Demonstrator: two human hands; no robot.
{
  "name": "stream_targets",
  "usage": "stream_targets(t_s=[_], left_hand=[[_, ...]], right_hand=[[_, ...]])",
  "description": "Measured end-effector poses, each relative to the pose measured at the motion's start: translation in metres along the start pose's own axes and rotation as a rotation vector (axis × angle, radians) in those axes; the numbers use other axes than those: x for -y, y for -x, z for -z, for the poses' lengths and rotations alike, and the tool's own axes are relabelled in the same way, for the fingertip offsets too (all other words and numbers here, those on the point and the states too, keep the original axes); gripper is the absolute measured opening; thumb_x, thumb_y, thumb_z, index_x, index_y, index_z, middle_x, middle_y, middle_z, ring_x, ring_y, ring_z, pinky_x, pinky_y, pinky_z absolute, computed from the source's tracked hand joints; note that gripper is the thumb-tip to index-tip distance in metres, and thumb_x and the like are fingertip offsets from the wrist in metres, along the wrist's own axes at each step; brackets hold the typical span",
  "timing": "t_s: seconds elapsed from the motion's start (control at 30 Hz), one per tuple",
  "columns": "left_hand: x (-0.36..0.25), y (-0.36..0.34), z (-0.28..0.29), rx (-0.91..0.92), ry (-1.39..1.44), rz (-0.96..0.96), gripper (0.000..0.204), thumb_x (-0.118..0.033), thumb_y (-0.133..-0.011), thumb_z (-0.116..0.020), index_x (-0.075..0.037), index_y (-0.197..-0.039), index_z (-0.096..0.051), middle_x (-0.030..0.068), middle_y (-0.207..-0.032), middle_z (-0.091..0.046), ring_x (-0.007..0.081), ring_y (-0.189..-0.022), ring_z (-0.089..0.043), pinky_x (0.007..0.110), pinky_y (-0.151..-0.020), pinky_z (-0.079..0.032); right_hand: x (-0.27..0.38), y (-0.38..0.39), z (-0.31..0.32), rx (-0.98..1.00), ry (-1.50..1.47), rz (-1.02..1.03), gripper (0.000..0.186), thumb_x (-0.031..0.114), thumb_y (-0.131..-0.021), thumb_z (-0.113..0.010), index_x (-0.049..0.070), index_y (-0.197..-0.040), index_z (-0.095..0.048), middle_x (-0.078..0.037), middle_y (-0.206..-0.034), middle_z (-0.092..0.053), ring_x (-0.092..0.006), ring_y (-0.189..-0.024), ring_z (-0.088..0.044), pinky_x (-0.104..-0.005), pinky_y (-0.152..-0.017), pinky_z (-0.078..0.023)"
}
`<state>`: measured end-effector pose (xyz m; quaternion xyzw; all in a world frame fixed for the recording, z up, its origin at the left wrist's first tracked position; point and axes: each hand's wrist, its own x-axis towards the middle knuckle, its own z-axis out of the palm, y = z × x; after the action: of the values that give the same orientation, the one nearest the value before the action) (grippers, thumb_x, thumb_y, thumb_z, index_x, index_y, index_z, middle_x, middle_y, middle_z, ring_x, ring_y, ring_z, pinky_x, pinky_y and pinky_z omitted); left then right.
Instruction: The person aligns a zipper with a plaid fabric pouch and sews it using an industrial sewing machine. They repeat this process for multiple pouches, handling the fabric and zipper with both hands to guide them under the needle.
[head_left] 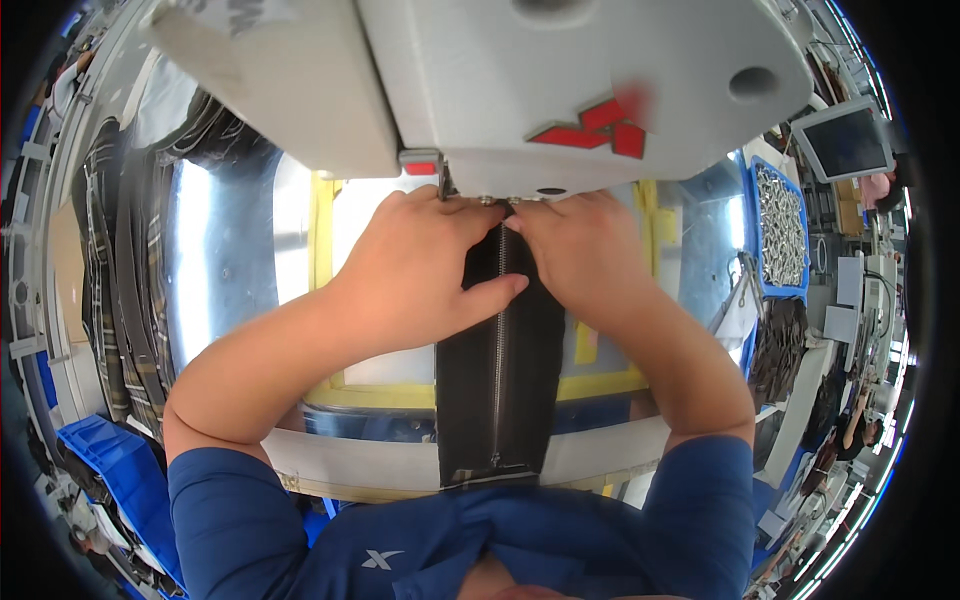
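Note:
A black fabric piece (pixel 465 370) with a metal zipper (pixel 500 350) down its middle runs from beneath the sewing machine (pixel 480 90) toward my body. My left hand (pixel 420 250) lies on the fabric's left side, thumb stretched apart over the zipper, the other fingers reaching toward the needle area. On the right side, my right hand (pixel 585 245) has its thumb and forefinger close together at the fabric beside the zipper. The machine head hides the needle area and some fingertips of both hands.
Yellow tape (pixel 390 395) borders the light work surface. Dark and plaid garment pieces (pixel 125 280) hang at the left, above a blue crate (pixel 120 480). A blue tray (pixel 780 225) of metal zipper parts stands at the right, with a screen (pixel 848 140) beyond and dark fabric (pixel 778 350) nearer.

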<state>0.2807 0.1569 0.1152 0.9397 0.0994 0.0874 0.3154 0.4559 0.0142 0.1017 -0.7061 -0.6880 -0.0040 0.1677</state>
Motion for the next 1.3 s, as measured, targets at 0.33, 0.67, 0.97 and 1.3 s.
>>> stream_targets(t_s=[0.33, 0.67, 0.97, 1.3], left_hand=[[-0.001, -0.002, -0.003, 0.005, 0.0, -0.035, 0.061, -0.036, -0.084, -0.084, 0.008, -0.124, -0.073, 0.0219, -0.105, -0.078, 0.039, -0.102, -0.072, 0.045, -0.091, -0.055], [-0.007, 0.003, -0.004, 0.016, -0.154, -0.016, 0.065, -0.038, -0.082, -0.086, 0.008, -0.126, -0.072, 0.0201, -0.118, -0.076, 0.037, -0.106, -0.071, 0.046, -0.096, -0.055], [-0.011, 0.014, -0.029, -0.114, -0.346, -0.159, 0.073, -0.037, -0.085, -0.085, 0.014, -0.134, -0.065, 0.0275, -0.135, -0.067, 0.0405, -0.126, -0.065, 0.046, -0.113, -0.052], [-0.013, 0.015, -0.029, -0.049, -0.375, -0.13, 0.083, -0.041, -0.087, -0.083, 0.017, -0.142, -0.058, 0.0339, -0.14, -0.061, 0.0445, -0.13, -0.062, 0.047, -0.116, -0.05]], right_hand=[[-0.002, 0.004, 0.001, -0.016, 0.019, -0.006, 0.021, 0.01, -0.089, -0.067, 0.001, -0.105, -0.075, -0.012, -0.106, -0.073, -0.0313, -0.103, -0.071, -0.0452, -0.091, -0.057], [0.002, 0.004, 0.005, 0.062, 0.028, 0.039, 0.032, 0.014, -0.092, -0.067, -0.005, -0.118, -0.072, -0.014, -0.11, -0.073, -0.0307, -0.107, -0.071, -0.0437, -0.095, -0.056], [0.008, 0.017, 0.003, 0.023, 0.099, 0.122, 0.051, 0.027, -0.095, -0.073, -0.011, -0.128, -0.068, -0.025, -0.125, -0.071, -0.0352, -0.118, -0.07, -0.0436, -0.103, -0.055], [0.011, 0.018, 0.006, 0.079, 0.141, 0.126, 0.062, 0.032, -0.092, -0.074, -0.014, -0.132, -0.065, -0.028, -0.13, -0.069, -0.0373, -0.124, -0.067, -0.0447, -0.106, -0.054]])
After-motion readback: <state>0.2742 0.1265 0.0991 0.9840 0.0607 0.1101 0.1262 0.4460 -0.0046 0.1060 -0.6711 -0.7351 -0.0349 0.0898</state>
